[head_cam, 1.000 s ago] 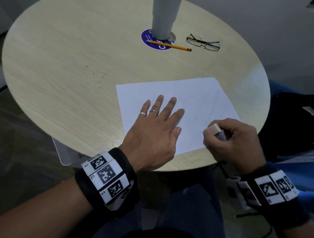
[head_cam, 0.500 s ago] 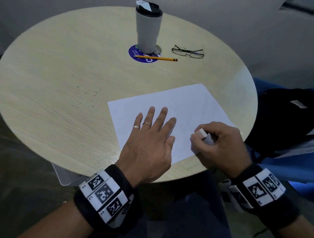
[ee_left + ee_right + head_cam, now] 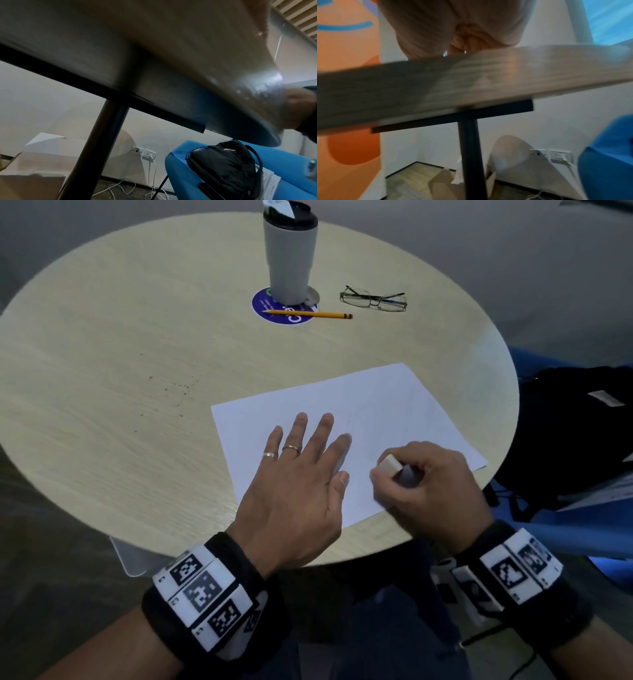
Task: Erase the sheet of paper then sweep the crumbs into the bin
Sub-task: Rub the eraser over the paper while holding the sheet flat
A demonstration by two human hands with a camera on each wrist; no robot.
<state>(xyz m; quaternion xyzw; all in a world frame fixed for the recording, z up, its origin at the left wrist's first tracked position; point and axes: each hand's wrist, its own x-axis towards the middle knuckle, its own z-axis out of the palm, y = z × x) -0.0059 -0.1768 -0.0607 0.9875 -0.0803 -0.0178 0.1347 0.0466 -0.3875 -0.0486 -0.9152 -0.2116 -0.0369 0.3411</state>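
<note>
Both hands work at the near edge of the round table (image 3: 102,364): the left hand (image 3: 294,491) lies flat with fingers spread straight, pressing on the sheet of paper (image 3: 376,405). The right hand (image 3: 428,491) curls around a pale eraser (image 3: 389,464), pinching it against the paper's near right part. Dark crumbs (image 3: 178,392) lie scattered on the tabletop well left of the sheet.

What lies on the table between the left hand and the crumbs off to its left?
In the head view, only the sheet of paper margin and bare table separate the left hand from the crumbs.
</note>
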